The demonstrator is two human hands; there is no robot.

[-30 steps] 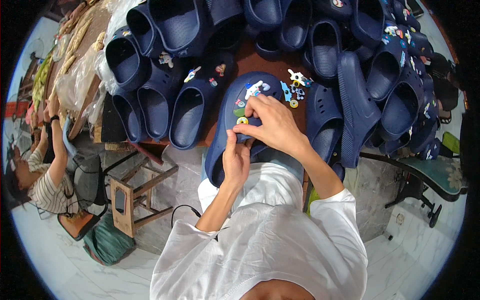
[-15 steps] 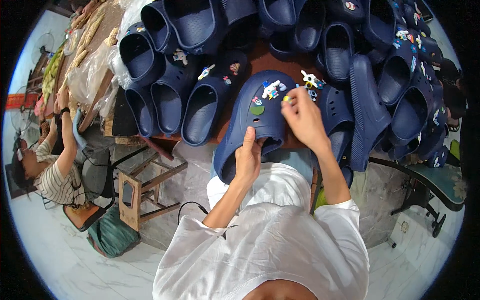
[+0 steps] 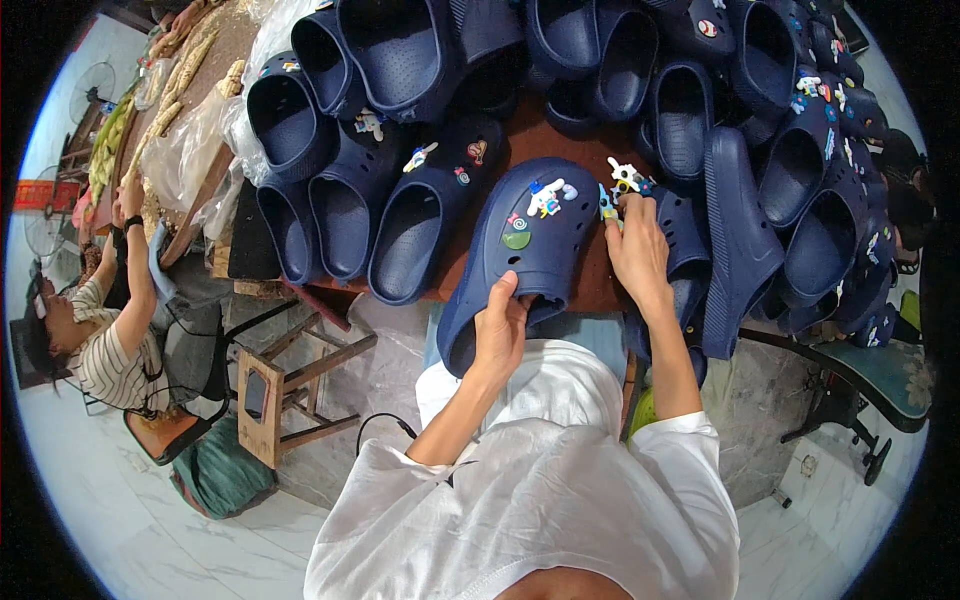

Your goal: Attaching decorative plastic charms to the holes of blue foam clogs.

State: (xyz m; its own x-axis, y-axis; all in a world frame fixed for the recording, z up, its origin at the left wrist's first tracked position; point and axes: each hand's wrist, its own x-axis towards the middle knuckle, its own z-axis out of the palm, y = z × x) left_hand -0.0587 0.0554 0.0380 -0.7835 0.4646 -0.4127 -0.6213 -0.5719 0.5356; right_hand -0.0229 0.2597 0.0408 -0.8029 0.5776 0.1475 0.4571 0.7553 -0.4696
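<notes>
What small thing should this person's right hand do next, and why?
Probably pinch one piece from the pile of charms: the right hand is right at it, the left hand holds the navy clog by its opening, and an open hole shows below the green charm.

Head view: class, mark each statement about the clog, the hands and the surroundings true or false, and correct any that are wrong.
1. The left hand holds a navy clog. True.
2. The right hand rests on that clog's toe. False: it is at the loose charms to the right of the clog.
3. A green charm sits on the held clog's upper. True.
4. The held clog lies sole up. False: its decorated upper faces up.
5. A wooden stool stands to the person's left. True.
6. The wearer's shirt is striped. False: it is white.
</notes>
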